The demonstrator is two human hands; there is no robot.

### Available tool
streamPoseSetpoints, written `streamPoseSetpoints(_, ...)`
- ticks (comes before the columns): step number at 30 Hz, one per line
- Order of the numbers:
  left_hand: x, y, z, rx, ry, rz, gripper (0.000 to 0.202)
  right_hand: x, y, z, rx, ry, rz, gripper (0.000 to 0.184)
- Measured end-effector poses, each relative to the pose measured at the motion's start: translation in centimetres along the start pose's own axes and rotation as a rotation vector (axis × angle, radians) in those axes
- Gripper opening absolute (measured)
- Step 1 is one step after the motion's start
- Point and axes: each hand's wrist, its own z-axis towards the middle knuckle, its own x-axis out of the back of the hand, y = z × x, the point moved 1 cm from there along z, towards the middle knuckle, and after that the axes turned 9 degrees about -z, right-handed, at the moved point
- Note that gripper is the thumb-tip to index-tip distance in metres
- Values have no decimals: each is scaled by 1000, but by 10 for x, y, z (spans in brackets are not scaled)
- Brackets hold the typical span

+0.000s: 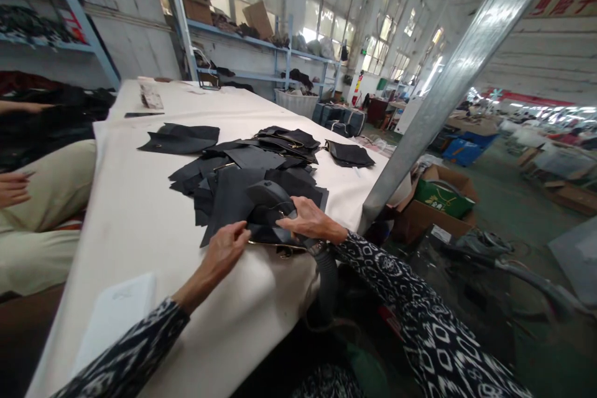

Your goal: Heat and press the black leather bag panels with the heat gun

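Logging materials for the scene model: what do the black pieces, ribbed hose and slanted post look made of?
Black pieces: leather or synthetic lookalike, matte; smooth, stiff-looking panels.
Ribbed hose: probably flexible plastic, dull dark grey; corrugated and curved.
Slanted post: likely bare galvanised steel; streaky silver shine.

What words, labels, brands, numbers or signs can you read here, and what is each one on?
"患险于": visible part of the hanging sign, upper right; the rest is cut off.
Green bag in the carton: print, unreadable.
Red banner far back: too small to read.
White label below the carton: too blurred to read.
Black pieces on the table: no readable text.
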Motion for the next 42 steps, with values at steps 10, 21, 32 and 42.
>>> streamPoseSetpoints(10,-21,-32,-40,252,180,-342,22,28,6,-61,-58,-153,76,21)
streamPoseSetpoints(21,-21,-45,-9,304,305,-518,12,19,-34,-18,138,-223,-190,25)
streamPoseSetpoints(32,-25,-58,-2,220,298,-495,3,17,-48,17,140,-397,-443,23)
streamPoseSetpoints(42,-22,-58,-2,228,273,-456,8,17,-37,-7,108,-423,-348,18)
